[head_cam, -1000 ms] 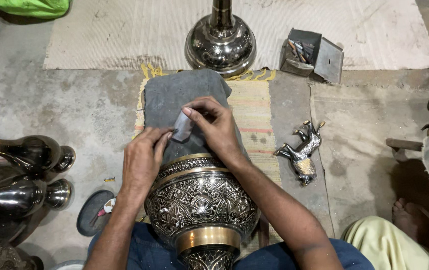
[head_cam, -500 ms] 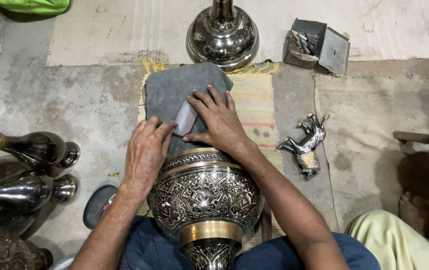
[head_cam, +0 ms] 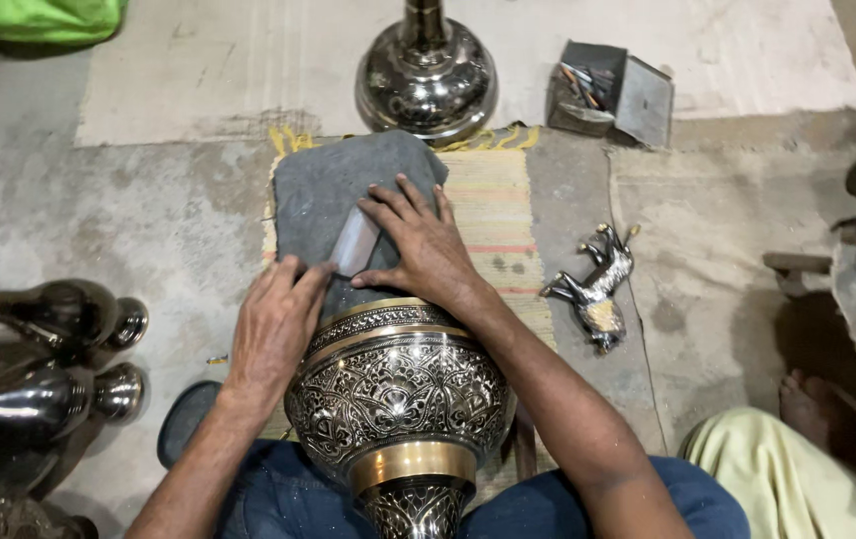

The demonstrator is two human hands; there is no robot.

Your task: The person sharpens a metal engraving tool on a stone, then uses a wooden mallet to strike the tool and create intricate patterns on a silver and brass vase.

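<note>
Engraved metal vase (head_cam: 398,399), dark with silver floral patterning and a plain brass band near its narrow end, lies across the person's lap, its wide end pointing away over a striped woven mat (head_cam: 503,215) on the concrete floor. A grey cloth (head_cam: 333,185) is draped over that far end and spreads onto the mat. The left hand (head_cam: 273,324) rests on the vase's shoulder at the cloth's near edge, fingers curled loosely, the fingertips touching the lower end of a small flat pale grey piece (head_cam: 355,243) that lies slanted on the cloth. The right hand (head_cam: 428,250) lies palm down on the cloth with fingers spread, thumb and forefinger on either side of the same piece; whether either hand truly pinches it cannot be told.

Beyond the mat's far edge stands a polished round metal base (head_cam: 428,80) with a stem rising out of view. Near the floor's far right sits a small open grey box (head_cam: 607,90) holding thin tools. Just right of the mat lies a small metal animal figurine (head_cam: 592,289) on its side. At the left edge of the floor lie two dark shiny vessels (head_cam: 38,349) with knobbed ends. A green cloth (head_cam: 43,15) shows at the far left corner, and a bare foot (head_cam: 812,404) of another person at the right.
</note>
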